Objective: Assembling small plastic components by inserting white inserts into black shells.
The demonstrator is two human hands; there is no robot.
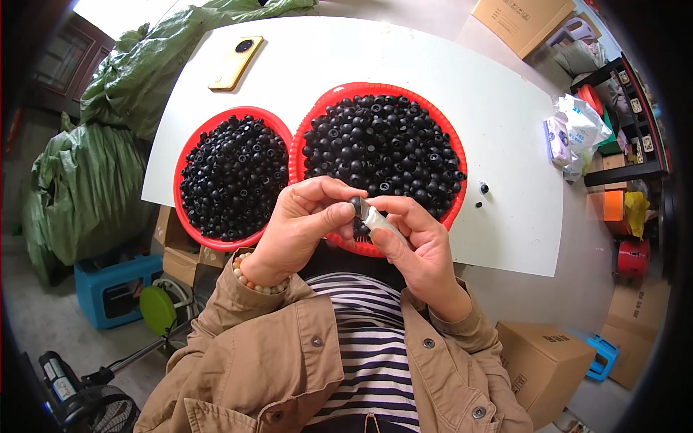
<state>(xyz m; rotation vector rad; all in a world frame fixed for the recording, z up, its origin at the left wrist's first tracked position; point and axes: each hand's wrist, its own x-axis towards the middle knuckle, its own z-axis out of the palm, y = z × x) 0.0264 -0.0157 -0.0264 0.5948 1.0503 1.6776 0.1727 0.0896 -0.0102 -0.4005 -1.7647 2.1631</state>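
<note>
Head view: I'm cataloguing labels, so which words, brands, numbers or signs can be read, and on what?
I'll quote none; print shows here:
Lower-right cardboard box: dark print on top, too small to read surely.
Upper-right cardboard box: faint print, too small.
Far-right cardboard box: dark print, too small.
White plastic bag: blue print, too blurred.

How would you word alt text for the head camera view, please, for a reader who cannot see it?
A person's left hand holds a small black piece close to a white-handled blade in the right hand, over a red basin. This and a smaller red basin, both heaped with black pieces, stand on a white table with a yellow phone.
</note>
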